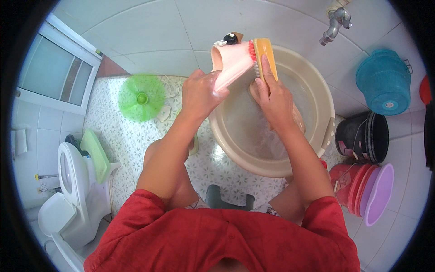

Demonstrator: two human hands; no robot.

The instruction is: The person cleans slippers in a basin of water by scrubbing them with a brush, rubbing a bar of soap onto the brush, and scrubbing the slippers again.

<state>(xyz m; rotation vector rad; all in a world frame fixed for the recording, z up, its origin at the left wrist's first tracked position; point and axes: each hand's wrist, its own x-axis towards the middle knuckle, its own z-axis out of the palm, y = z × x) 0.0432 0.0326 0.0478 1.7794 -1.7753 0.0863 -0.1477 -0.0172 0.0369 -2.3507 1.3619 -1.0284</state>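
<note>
Pink slipper [230, 63] slants up-right from left hand [201, 93], meeting brush [263, 54].

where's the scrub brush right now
In the head view, the brush is top centre, gripped in the right hand and pressed against the pink slipper held by the left hand, above the beige basin.

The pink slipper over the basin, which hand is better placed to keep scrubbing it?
Probably the right hand: it already presses the yellow brush against the pink slipper, while the left hand grips and steadies that slipper above the basin.
</note>
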